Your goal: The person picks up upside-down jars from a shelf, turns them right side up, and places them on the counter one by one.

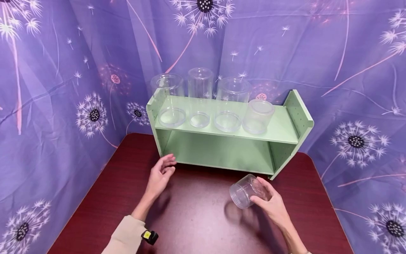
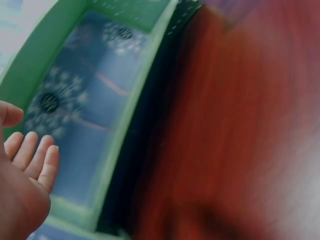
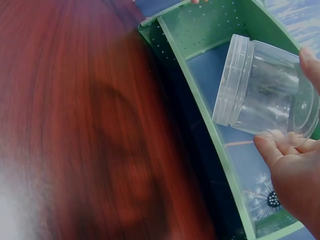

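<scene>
Clear plastic cylindrical jar (image 1: 243,192) is tilted, right hand (image 1: 273,204) pinching near one end, left hand (image 1: 160,176) empty with loose fingers, so imo smooth sides could slip

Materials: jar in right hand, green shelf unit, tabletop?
Jar: clear, glossy, likely plastic, possibly glass; see-through walls carry highlights.
Green shelf unit: matte to satin, maybe painted wood or plastic; even opaque color, no visible grain.
Tabletop: reddish-brown, semi-gloss, wood or wood-look laminate; dark grain streaks, soft glare.
</scene>
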The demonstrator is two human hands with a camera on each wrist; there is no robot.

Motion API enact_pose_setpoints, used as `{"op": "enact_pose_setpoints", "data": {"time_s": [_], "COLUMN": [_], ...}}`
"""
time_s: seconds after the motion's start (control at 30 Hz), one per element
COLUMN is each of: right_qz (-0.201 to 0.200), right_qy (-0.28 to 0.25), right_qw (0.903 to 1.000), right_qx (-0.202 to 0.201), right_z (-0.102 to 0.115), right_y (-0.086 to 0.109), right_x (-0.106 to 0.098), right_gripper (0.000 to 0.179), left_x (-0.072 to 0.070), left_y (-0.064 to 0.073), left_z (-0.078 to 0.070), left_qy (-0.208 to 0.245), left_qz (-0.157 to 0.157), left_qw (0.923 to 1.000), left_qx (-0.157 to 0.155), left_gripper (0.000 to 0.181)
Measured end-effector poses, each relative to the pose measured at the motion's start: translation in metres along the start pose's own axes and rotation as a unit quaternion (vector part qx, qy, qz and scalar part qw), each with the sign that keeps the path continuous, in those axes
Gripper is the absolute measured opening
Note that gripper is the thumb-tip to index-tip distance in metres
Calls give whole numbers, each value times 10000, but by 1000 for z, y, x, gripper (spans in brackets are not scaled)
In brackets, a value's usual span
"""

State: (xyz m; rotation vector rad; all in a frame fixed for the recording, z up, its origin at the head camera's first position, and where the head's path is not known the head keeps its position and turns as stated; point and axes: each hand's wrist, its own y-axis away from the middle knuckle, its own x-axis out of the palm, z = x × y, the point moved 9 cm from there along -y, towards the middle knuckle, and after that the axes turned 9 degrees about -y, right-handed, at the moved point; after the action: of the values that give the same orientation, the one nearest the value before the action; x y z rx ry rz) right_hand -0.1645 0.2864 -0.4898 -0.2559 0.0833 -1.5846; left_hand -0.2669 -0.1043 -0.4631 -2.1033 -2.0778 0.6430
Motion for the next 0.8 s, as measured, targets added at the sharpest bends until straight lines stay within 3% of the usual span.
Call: {"op": "enact_pose_setpoints", "data": {"time_s": [0.23,0.43,0.6,0.8], "right_qz": [59,143,201,257], "right_qy": [-177,-384,-415,-497], "right_qw": [9998,9992,9989,9984], "right_qx": [76,21,43,-66], "right_z": [-5,-8,-10,-9], "right_y": [-1,1,2,0], "right_x": [11,22,31,42], "right_gripper": [69,69,70,71], "left_x": [49,84,108,128], "left_y": [29,52,66,75], "left_z": [10,15,12,6], "left_qy": [351,594,650,715], "left_qz": [735,1380,1905,2274], "left_qw": [9965,9883,9795,9711], "left_qx": [-165,-281,-107,91], "left_gripper": [48,52,58,60]}}
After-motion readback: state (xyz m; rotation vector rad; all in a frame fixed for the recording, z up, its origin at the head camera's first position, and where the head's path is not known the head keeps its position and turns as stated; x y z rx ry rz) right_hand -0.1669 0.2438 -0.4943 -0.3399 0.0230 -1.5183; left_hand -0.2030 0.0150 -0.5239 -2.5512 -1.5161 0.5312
